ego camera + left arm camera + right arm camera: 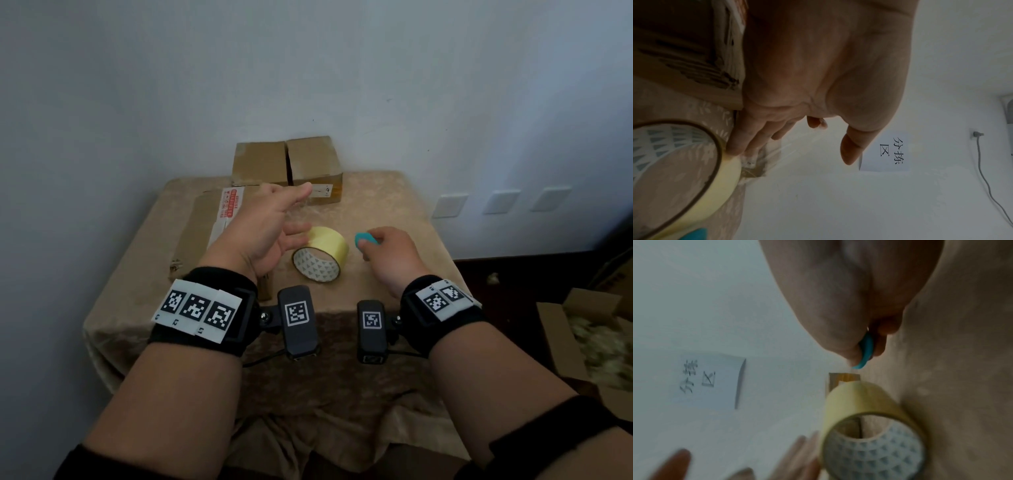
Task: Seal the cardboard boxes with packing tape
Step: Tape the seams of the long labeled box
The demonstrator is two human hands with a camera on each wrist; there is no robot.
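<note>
Tape roll (321, 254) stands on edge just off our left hand (265, 226) fingertips, which we spread open to catch it, while our right hand (388, 251) pinches a small teal cutter (363, 239) beside it, boxes (287, 168) waiting beyond our fingers.

We get dim, flat indoor light in the head view; the wall (308, 68) is brighter at upper right, and the lower corners go dark. Straight lines bow at the edges, wide-angle. The left wrist view is underexposed, the left hand (818, 73) shadowed against the pale wall. The right wrist view is motion-blurred throughout: the tape roll (869, 434) is soft and the paper sign (709, 379) smeared.
</note>
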